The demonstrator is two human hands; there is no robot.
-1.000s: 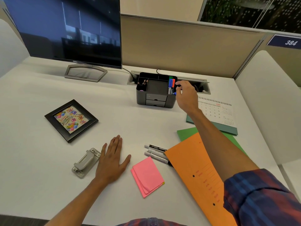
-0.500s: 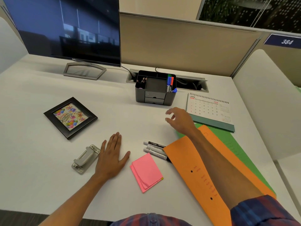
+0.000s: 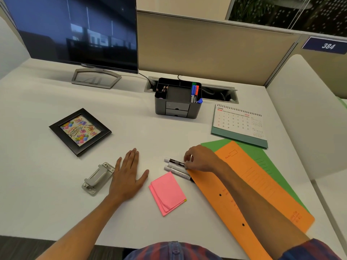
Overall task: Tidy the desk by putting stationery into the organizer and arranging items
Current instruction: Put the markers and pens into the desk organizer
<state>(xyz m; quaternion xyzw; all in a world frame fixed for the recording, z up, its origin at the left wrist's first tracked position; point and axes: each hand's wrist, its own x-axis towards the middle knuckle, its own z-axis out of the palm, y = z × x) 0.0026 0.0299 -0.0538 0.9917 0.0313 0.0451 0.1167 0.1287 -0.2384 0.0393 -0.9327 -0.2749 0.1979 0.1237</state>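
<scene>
A dark grey organizer point(image 3: 177, 109) stands at the back of the desk, with coloured markers point(image 3: 194, 91) in its right slot and pencils point(image 3: 164, 89) in its left one. Three markers lie side by side mid-desk: a black one point(image 3: 173, 161) and two white ones point(image 3: 175, 170) just in front of it. My right hand point(image 3: 201, 158) pinches the right end of the black marker, which still rests on the desk. Flat on the desk to the left lies my left hand point(image 3: 127, 175), fingers spread and holding nothing. Pink sticky notes point(image 3: 168, 193) sit just in front of the markers.
A grey hole punch point(image 3: 96, 178) touches my left hand's outer side. A black photo frame point(image 3: 79, 132) lies at the left and a desk calendar point(image 3: 238, 124) at the right. An orange folder point(image 3: 262, 184) overlaps a green folder point(image 3: 262, 158) under my right forearm. The monitor point(image 3: 75, 29) stands back left.
My right hand left the organizer, where a blue marker now sits, and came back down to the loose markers, closing on the black one. My left hand stayed flat.
</scene>
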